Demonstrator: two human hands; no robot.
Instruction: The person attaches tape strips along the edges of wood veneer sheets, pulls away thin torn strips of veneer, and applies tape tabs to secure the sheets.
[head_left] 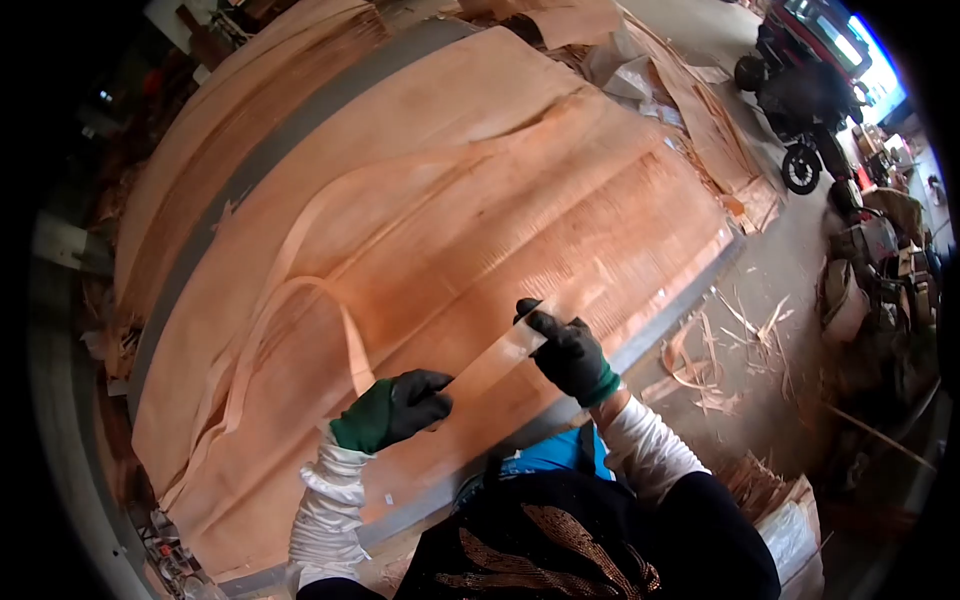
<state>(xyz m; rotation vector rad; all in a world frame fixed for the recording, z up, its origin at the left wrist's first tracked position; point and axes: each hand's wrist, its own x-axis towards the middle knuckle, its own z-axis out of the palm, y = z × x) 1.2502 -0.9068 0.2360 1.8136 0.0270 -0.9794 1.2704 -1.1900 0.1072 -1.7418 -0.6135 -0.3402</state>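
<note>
A narrow strip of wood veneer (485, 367) stretches between my two gloved hands, over a wide stack of veneer sheets (430, 240). My left hand (405, 408), in a black and green glove, is closed around the strip. From behind it a thin veneer band (353, 345) rises and loops back over the sheets. My right hand (568, 352), gloved alike, pinches the other end of the strip, where a pale, shiny patch shows. Its fingers partly hide that end. Both hands are above the near side of the stack.
A grey edge (690, 290) borders the stack, and another grey band (250, 170) runs beyond the sheets. Veneer scraps (690, 370) litter the floor at right. A wheeled vehicle (805, 100) stands at the upper right, near piled clutter (880, 250). More scraps (770, 490) lie beside me.
</note>
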